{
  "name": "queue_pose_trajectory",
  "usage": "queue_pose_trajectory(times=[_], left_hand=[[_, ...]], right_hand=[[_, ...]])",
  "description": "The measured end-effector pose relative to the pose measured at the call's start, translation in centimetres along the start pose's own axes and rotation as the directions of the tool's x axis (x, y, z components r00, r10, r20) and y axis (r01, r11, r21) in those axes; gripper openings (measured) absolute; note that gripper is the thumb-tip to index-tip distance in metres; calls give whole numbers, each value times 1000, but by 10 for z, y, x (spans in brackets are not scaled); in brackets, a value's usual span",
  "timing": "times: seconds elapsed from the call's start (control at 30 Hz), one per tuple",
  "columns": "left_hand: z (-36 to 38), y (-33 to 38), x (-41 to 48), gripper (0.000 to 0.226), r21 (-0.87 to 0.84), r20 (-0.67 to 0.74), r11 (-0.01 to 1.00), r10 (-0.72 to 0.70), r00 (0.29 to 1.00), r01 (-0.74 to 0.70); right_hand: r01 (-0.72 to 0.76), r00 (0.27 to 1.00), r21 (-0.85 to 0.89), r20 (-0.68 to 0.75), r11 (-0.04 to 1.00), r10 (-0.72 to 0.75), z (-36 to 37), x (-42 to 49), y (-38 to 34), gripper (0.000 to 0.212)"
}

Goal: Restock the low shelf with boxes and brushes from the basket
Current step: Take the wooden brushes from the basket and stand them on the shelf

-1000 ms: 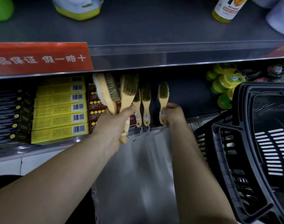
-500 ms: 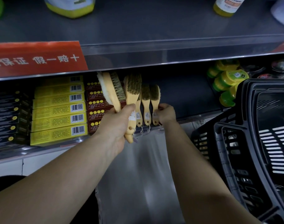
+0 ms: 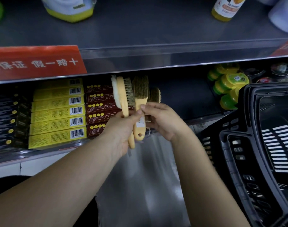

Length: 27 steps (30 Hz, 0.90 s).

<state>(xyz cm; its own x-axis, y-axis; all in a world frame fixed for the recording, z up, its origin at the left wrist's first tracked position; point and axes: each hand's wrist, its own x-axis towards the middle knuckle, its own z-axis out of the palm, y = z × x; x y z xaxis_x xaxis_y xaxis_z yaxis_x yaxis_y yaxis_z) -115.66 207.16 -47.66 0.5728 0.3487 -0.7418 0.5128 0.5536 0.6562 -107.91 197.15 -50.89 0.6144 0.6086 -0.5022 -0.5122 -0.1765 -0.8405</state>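
My left hand (image 3: 122, 128) grips the handles of two yellow brushes held upright in front of the low shelf (image 3: 46, 149): a white-padded brush (image 3: 122, 94) and a brown-bristled brush (image 3: 140, 89). My right hand (image 3: 164, 120) has come beside it, fingers curled, and pinches the brown-bristled brush's handle just below the bristles. Behind the hands, a shelf brush (image 3: 155, 95) stands upright on the shelf; others behind it are mostly hidden. Stacked yellow boxes (image 3: 58, 115) and dark red boxes (image 3: 99, 108) fill the shelf to the left. The black basket (image 3: 238, 145) sits at the right.
Black boxes (image 3: 7, 120) lie at the far left of the shelf. Green and yellow tins (image 3: 228, 89) are on the shelf's right, behind the basket. The upper shelf (image 3: 156, 51) overhangs, with a red sign (image 3: 36, 63) and bottles above.
My right hand left the brush it stood on the shelf and moved left to the brown-bristled brush in my left hand. My left hand shifted slightly right.
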Motion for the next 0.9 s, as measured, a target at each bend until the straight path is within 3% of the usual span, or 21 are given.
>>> queue_pose_trajectory(times=[0.1,0.2,0.27,0.43,0.6,0.7,0.9], left_hand=[[4,2,-3,12,11,-54,1000,-29,998,29],[5,6,-4,16,-20,-113,999,-48,993,46],[6,8,-4,19,-46,-120,998,-44,992,39],[10,7,-2,15,-66,-150,997,16,989,-26],[13,7,1,18,9,-148,1000,31,989,-30],[14,3,2,24,80,-55,996,46,997,-42],[17,0,5,20,82,-13,996,34,999,-33]], right_hand=[[8,964,17,-266,1000,-3,-24,5,4,20],[-50,837,40,-543,998,64,-55,17,14,20],[-146,777,-10,-620,989,108,-71,30,25,24],[-292,785,-218,-611,931,104,-75,58,46,18],[-265,737,-233,-674,936,41,-78,73,55,30],[-264,714,-276,-700,924,-5,-81,77,61,19],[-271,718,-369,-693,889,-69,-81,70,64,27]])
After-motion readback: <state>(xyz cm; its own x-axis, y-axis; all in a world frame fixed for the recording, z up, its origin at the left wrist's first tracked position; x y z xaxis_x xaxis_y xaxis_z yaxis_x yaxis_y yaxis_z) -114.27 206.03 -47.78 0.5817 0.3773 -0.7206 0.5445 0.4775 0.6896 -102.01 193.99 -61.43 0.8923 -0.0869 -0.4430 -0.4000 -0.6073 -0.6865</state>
